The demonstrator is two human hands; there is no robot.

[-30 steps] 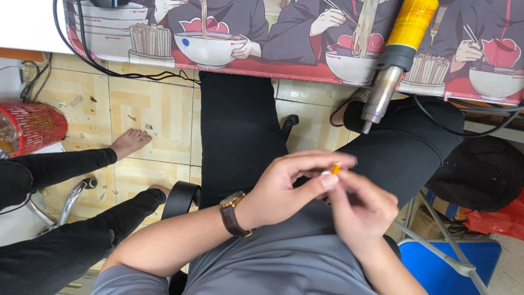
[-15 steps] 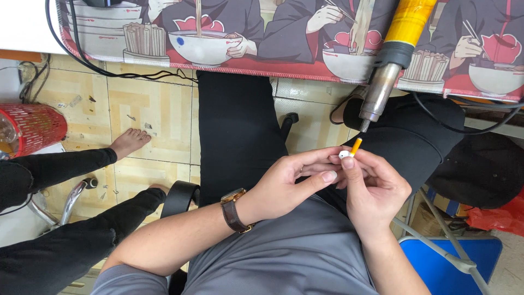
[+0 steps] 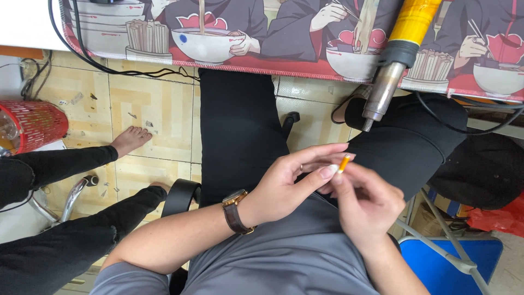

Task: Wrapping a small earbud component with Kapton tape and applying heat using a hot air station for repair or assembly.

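Since half a second ago the little orange piece (image 3: 344, 163) has barely shifted, it's just dropped a touch lower over the lap and the hands are bunched around it much the same. Going left to right: red mesh basket (image 3: 30, 124) at the far edge on the tiled floor, then another person's bare foot (image 3: 130, 139) in black trousers, then a brown-strapped wristwatch (image 3: 234, 210) on the left arm. Left hand (image 3: 289, 183) has thumb and forefinger pinching the orange piece, other fingers loosely stretched out. Right hand (image 3: 367, 203) sits right against it, fingertips curled in under the piece. Up top right a yellow heat gun (image 3: 397, 54) hangs off the table edge, nozzle down.
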